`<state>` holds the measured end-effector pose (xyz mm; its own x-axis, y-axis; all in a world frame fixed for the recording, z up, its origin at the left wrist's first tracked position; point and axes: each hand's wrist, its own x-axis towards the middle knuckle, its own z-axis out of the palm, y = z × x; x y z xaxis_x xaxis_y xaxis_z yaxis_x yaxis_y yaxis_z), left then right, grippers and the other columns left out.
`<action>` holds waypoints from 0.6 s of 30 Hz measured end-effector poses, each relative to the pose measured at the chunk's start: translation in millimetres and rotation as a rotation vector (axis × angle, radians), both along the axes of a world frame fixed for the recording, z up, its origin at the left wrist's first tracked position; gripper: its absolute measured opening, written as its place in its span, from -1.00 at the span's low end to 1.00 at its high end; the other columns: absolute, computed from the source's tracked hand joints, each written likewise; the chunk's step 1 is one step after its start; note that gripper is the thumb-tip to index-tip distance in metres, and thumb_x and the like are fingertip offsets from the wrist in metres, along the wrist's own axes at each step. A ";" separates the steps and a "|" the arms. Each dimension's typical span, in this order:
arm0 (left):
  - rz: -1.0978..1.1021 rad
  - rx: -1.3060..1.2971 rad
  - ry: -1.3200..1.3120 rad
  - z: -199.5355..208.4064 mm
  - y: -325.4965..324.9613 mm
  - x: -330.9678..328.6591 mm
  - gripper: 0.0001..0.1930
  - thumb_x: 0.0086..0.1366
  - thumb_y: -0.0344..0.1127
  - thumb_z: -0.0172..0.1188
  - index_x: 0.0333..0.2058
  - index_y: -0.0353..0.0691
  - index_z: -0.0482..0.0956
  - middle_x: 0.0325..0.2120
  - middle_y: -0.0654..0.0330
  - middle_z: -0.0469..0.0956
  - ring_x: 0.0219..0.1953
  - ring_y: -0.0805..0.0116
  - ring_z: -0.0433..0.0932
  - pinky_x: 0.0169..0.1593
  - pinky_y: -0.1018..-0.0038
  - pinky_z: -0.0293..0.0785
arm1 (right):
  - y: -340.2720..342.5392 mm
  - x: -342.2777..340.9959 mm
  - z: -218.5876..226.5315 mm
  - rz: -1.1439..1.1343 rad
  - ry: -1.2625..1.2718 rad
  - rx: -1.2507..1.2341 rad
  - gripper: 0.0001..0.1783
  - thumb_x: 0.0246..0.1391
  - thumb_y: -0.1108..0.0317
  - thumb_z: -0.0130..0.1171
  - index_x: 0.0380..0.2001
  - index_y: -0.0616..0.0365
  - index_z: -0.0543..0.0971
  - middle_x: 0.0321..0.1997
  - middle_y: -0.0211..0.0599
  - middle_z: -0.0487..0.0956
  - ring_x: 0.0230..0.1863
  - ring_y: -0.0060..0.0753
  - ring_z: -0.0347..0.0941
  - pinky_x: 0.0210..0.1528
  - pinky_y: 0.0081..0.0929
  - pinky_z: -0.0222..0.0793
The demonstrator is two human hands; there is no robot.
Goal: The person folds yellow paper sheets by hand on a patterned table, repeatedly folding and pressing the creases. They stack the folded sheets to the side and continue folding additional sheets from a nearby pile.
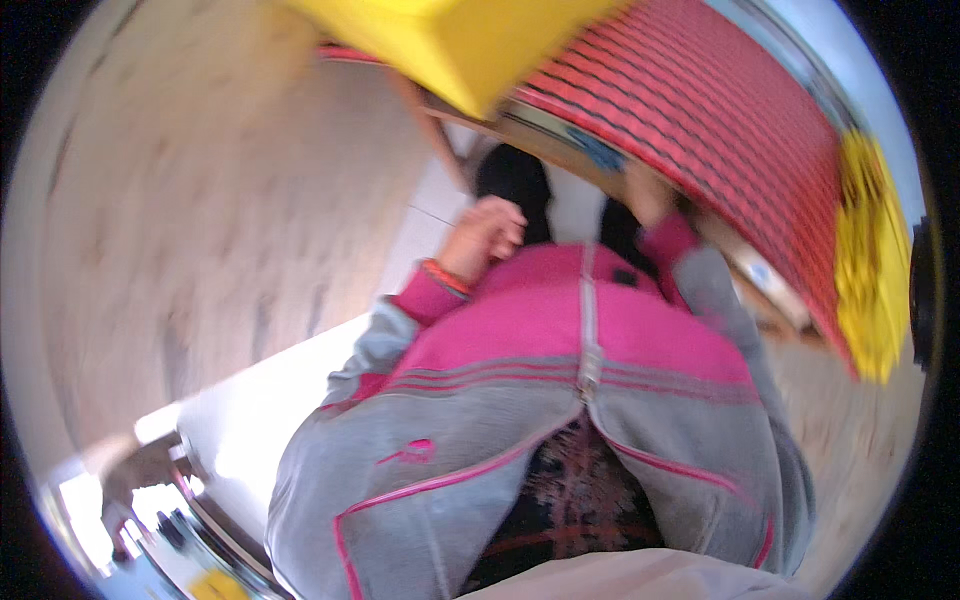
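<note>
Background is motion-blurred: tan, dark-streaked surface [220, 200] on the left, bright white patch [270, 400] below it. Hands: two, both the wearer's. Left hand [492, 232] is in front of the body at the jacket's edge, fingers curled in, loosely clenched; one orange-red band [445, 277] on that wrist. Right hand [648, 197] is at the near edge of the table, blurred, fingers partly hidden; can't tell if it's gripping or just touching. One blue item [597, 150] sits just beside it, too smeared to identify.

Table: one, upper right, ahead of the wearer. Red cover [690, 110] with close-set dark wavy stripes across it, light wood-toned edge below on the wearer's side. One brown leg [435, 135] at its left end.

Yellow things: three. Flat-sided one [430, 40] top centre, overlapping the table's left part in view; crinkled bundle [872, 260] at the table's right end; small patch [217, 585] lower left. One grey-and-pink jacket [660, 330], one zip, over dark trousers [515, 190].
</note>
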<state>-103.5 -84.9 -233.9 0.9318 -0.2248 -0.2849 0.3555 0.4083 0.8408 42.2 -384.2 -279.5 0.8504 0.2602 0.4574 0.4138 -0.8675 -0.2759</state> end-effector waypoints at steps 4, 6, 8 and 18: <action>0.041 0.068 0.054 -3.0 -5.8 0.1 -0.82 0.40 -0.18 0.16 -0.32 -0.13 0.60 -0.55 0.30 0.60 -0.57 0.59 0.52 -0.53 0.63 0.42 | -9.9 12.3 -21.3 0.096 0.161 0.413 -0.62 0.35 0.36 -0.03 0.13 0.33 0.51 0.12 -0.07 0.55 0.07 -0.10 0.45 0.21 -0.20 0.29; 0.042 0.096 0.082 -4.9 -11.3 1.0 -0.79 0.42 -0.16 0.16 -0.35 -0.13 0.59 -0.58 0.31 0.60 -0.62 0.59 0.51 -0.55 0.63 0.39 | -19.6 14.0 -37.4 0.130 0.061 0.302 -0.68 0.32 0.45 0.03 0.04 0.44 0.52 -0.03 0.14 0.59 0.00 0.02 0.50 0.08 -0.14 0.37; 0.045 0.096 0.132 -5.7 -16.9 0.5 -0.78 0.42 -0.16 0.17 -0.38 -0.12 0.59 -0.60 0.33 0.60 -0.65 0.58 0.50 -0.57 0.63 0.36 | -28.2 20.9 -53.3 -0.102 0.239 0.199 -0.71 0.31 0.43 0.05 -0.02 0.42 0.55 -0.09 0.24 0.57 -0.05 0.11 0.50 -0.01 -0.11 0.40; 0.282 0.148 0.184 -1.2 -38.1 -17.8 -0.85 0.38 -0.25 0.18 -0.38 -0.13 0.57 -0.59 0.30 0.59 -0.63 0.54 0.50 -0.53 0.61 0.37 | -34.5 34.0 -73.5 0.092 0.115 0.135 -0.68 0.35 0.29 0.06 -0.08 0.38 0.59 -0.05 0.13 0.63 -0.04 0.10 0.54 -0.01 -0.14 0.43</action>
<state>-121.2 -123.0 -235.1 0.8813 0.0897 -0.4639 0.3973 0.3909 0.8303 76.2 -418.6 -353.0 0.8744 0.2818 0.3950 0.4488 -0.7793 -0.4374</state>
